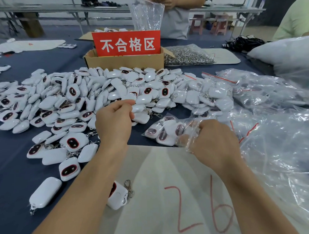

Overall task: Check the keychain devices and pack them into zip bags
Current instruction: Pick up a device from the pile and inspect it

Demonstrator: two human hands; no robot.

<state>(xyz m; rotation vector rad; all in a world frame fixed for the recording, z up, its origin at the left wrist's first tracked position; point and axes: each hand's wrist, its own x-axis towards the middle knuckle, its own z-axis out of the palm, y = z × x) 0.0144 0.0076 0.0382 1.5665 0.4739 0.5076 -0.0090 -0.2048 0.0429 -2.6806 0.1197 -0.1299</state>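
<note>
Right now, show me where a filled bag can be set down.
Bare: the white sheet marked 26 in red, nearer than the heap of white keychain devices; the dark blue tablecloth at lower left. Crowded: that heap, and the clear plastic zip bags on the right.

Our two bare forearms reach forward from the near edge of the dark blue tabletop (14, 174). Our left hand (113, 121) is knuckles-up, fingers curled, thumb meeting forefinger; whether it pinches anything is unclear. Our right hand (214, 139), a knuckles-up fist, grips the crumpled mouth of a clear plastic zip bag (166, 132).
</note>
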